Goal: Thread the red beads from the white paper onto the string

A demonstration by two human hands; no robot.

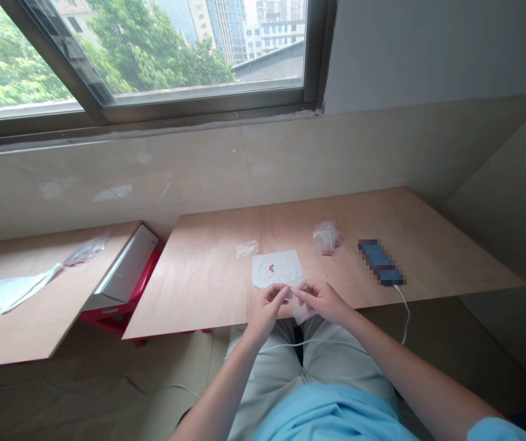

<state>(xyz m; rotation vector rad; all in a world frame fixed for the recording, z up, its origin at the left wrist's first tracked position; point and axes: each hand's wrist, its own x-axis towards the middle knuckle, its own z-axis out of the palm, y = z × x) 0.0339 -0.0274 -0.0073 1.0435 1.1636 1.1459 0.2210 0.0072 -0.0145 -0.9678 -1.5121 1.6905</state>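
Note:
Near the front edge of the wooden table, my left hand and my right hand meet, fingers pinched on the top of a small clear plastic bag that hangs between them. Just beyond the hands lies a white sheet with a few small pink pieces on it. Farther back sit a small empty clear bag and a fuller clear bag of pink pieces.
A dark phone lies at the right with a white cable trailing off the table edge. To the left stand a second wooden table with a face mask, a white box and a red stool.

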